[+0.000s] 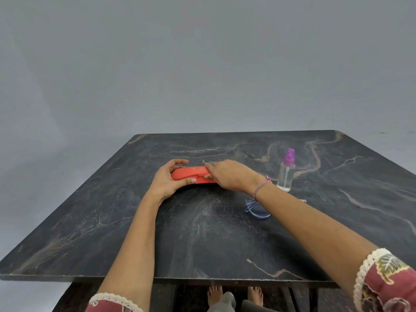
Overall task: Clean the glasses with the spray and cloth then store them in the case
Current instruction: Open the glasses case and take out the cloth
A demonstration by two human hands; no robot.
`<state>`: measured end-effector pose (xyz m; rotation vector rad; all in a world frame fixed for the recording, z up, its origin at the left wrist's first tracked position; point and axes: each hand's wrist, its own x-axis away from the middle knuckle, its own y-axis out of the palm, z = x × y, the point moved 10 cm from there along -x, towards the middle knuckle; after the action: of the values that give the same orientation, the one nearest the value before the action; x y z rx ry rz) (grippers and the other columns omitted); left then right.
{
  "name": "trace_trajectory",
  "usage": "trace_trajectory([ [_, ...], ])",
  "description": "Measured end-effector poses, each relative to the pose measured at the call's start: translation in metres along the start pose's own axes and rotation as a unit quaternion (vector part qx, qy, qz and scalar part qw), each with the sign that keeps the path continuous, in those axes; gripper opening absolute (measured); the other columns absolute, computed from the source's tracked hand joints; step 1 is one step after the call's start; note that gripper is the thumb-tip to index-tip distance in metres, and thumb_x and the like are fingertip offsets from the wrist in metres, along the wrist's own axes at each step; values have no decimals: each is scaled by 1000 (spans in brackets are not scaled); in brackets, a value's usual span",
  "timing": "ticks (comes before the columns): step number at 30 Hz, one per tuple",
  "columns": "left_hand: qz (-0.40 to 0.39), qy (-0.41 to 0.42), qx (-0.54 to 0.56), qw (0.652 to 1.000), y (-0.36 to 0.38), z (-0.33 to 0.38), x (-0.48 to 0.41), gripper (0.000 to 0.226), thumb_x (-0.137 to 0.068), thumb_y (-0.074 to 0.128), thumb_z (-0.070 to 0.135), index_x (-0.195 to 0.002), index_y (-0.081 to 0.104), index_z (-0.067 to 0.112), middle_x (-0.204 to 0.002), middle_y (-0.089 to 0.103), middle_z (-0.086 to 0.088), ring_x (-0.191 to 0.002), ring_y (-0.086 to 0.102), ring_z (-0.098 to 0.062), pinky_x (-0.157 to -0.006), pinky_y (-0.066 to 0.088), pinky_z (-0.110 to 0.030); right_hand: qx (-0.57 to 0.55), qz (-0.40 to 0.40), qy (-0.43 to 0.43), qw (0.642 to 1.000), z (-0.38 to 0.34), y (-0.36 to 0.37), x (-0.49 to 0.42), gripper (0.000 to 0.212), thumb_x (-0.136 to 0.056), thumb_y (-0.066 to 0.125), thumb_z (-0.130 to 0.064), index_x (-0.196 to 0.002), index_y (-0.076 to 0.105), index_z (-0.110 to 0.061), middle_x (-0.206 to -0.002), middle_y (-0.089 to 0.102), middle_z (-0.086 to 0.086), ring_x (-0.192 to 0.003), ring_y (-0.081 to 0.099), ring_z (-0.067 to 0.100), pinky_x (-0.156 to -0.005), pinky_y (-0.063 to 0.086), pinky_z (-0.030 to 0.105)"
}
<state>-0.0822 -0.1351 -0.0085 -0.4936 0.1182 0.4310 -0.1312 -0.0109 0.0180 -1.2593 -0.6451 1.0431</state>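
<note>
A red glasses case (191,174) lies closed on the dark marble table (202,233), a little beyond its middle. My left hand (167,180) grips the case's left end, fingers over the top and thumb along the front. My right hand (227,174) holds the right end, fingers curled over the lid. A clear spray bottle (286,174) with a purple nozzle stands upright to the right of the case. The glasses (256,209), with dark lenses and a pale blue frame, lie near my right forearm, partly hidden by it. No cloth is visible.
A plain grey wall rises behind the table. The table's near edge (157,276) runs across the bottom of the view, with bare feet (234,296) on the floor below it.
</note>
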Motion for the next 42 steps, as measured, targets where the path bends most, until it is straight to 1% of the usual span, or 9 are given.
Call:
trace_trajectory([
  [4,-1,-5,16,1000,2,0,-1,66,-60,87,26,-117,54,29,-113,62,-4,-104,60,-19,-99,47,-44,-8,2,6,1000,4,-3,-2,48,-102,26,-35,-132,42,-2,-112,62,19,-99,59,36,-79,44,40],
  [8,-13,-14,14,1000,3,-2,2,97,-50,90,36,-134,40,37,-124,58,-6,-116,54,-21,-105,42,-43,-105,5,15,994,15,-9,-3,44,-100,36,-40,-120,58,-8,-109,67,14,-98,61,29,-83,44,35],
  [12,-30,-17,-7,999,6,-2,5,115,-56,89,22,-147,21,34,-142,45,-14,-132,42,-23,-110,33,-37,-256,43,83,962,42,-21,-6,39,-97,45,-38,-109,68,-10,-85,71,9,-58,52,10,-58,40,22],
  [19,-48,-4,-37,998,13,6,6,132,-65,85,21,-144,-20,37,-114,53,0,-106,47,-10,-96,30,-23,-354,135,191,906,72,-26,-12,36,-93,55,-34,-65,54,-11,-51,43,-2,-46,33,10,-47,25,22],
  [24,-53,-14,-50,997,14,6,5,126,-68,83,22,-146,-15,35,-129,48,-8,-122,43,-20,-105,29,-31,-355,174,223,891,80,-23,-19,25,-91,59,-31,-88,64,-7,-68,52,-4,-60,45,8,-55,35,19],
  [29,-49,-21,-66,996,14,4,4,126,-69,82,23,-146,-17,32,-138,43,-10,-132,38,-26,-108,27,-33,-69,322,144,933,48,-65,9,6,-82,66,-8,-87,62,-8,-92,57,9,-86,52,25,-67,44,34],
  [35,-39,-22,-88,995,11,3,2,125,-68,82,28,-147,-14,32,-134,47,-8,-128,41,-25,-108,29,-35,-68,56,190,978,52,-2,10,23,-86,62,-7,-108,65,-11,-114,61,8,-104,59,26,-83,48,35],
  [39,-40,-32,-89,995,7,-1,0,113,-71,79,38,-149,-2,32,-126,49,-1,-119,47,-18,-106,34,-37,-40,43,203,977,51,-2,9,24,-79,69,-3,-103,66,-8,-108,60,7,-103,56,25,-77,52,35],
  [42,51,-3,-75,996,-11,9,-1,76,-82,67,41,-145,29,22,-111,57,3,-104,52,-10,-93,41,-27,-15,48,191,980,45,-6,10,27,-80,71,-5,-106,65,-5,-111,57,8,-108,51,25,-80,54,34],
])
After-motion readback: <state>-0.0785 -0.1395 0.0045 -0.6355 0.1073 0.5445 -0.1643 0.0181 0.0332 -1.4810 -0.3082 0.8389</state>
